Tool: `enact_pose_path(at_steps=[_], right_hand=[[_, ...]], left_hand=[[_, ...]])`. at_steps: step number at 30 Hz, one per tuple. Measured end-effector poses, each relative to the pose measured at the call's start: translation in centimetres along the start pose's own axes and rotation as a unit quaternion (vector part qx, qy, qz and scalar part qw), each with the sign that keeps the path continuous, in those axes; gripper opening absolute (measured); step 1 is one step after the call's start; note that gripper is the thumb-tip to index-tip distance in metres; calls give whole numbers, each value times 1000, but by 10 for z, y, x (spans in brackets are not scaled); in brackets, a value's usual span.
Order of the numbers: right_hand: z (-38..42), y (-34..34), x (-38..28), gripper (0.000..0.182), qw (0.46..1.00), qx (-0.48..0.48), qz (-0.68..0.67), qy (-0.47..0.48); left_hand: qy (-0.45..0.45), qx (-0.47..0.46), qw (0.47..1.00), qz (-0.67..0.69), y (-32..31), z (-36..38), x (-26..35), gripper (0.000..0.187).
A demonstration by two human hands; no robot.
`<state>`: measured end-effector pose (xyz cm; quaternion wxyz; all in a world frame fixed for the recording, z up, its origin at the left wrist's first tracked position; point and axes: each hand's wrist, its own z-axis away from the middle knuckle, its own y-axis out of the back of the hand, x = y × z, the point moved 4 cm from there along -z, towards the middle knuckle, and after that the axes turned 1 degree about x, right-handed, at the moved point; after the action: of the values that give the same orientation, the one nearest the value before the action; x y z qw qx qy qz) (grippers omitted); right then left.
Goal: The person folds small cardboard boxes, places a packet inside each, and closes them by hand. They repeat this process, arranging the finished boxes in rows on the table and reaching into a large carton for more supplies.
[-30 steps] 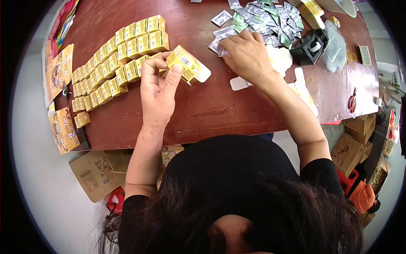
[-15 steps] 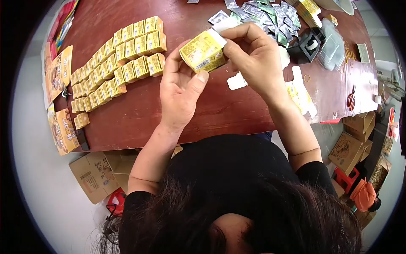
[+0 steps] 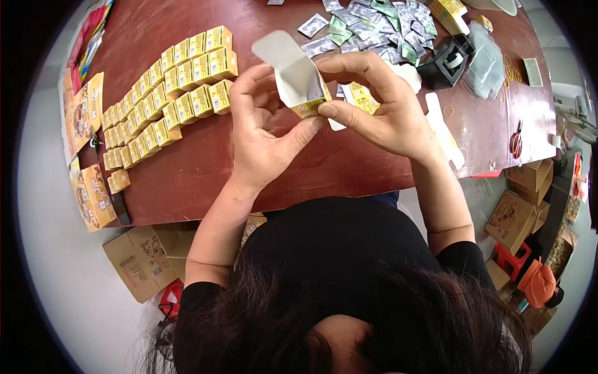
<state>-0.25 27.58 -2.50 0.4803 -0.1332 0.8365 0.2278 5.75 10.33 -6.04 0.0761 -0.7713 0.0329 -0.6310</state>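
A small yellow carton (image 3: 309,107) is held up over the table, its white inside facing me and a long white flap (image 3: 278,48) standing up at the top. My left hand (image 3: 265,140) closes on its left side, fingers behind and thumb at the lower corner. On the right side, my right hand (image 3: 380,109) grips it with thumb in front and fingers curled over the edge. Something greyish shows inside the carton, but I cannot make out what. Behind my right hand lies a yellow-and-white flat carton piece (image 3: 360,96), partly hidden.
Rows of yellow cartons (image 3: 180,78) stand at the left. Silver and green sachets (image 3: 374,28) are heaped at the back. Right of them are a black tape dispenser (image 3: 445,62), clear plastic packaging (image 3: 486,68), rubber bands (image 3: 512,73) and scissors (image 3: 516,140). A person in orange (image 3: 537,283) is far right.
The carton has been turned, so its printed, barcoded face no longer shows and its white interior and raised flap do. My right hand has shifted its grip along the carton's right side.
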Motion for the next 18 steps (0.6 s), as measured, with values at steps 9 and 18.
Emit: enact_pose_path(at_steps=[9,18], right_hand=[[1,9,-5,29,996,-76,-5,-42],[13,-4,-1,24,990,30,-127,-48]], left_hand=[[-125,-170,940,-269,6,-5,23,62],[17,-95,995,-22,0,-4,25,76]])
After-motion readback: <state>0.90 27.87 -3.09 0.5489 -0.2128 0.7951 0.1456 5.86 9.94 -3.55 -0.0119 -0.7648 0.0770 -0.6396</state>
